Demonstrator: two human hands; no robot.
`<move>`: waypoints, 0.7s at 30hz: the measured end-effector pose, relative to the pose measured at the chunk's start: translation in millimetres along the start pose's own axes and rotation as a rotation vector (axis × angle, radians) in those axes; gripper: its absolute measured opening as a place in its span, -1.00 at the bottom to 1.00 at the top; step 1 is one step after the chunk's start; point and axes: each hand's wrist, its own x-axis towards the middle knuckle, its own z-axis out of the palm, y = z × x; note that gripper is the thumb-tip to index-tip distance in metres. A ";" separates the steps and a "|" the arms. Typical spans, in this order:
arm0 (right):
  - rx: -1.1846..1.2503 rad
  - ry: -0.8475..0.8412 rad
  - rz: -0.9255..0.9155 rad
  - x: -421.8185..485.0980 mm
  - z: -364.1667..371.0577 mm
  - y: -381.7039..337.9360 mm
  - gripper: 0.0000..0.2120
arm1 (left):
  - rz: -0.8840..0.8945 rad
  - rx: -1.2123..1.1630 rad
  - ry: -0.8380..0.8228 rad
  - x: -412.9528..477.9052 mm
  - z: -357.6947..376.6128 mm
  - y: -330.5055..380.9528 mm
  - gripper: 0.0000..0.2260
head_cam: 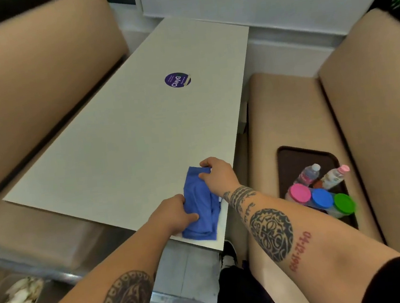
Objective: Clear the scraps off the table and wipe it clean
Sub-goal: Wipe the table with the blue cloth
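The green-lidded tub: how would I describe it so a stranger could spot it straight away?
Look at the tan bench seat right of the table, where a dark brown tray lies. At the tray's near end, three round-lidded tubs sit in a row beside two small bottles. The green-lidded tub is the rightmost; its neighbours have blue and pink lids.

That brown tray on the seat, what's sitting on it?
The brown tray on the bench holds two small capped bottles and three tubs with pink, blue and green lids. The right forearm covers the tray's near corner, so anything there is hidden.
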 end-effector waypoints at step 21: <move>-0.462 -0.157 -0.253 -14.4 -7.3 41.7 -0.53 | 0.070 0.675 0.106 31.4 -9.6 53.2 -0.76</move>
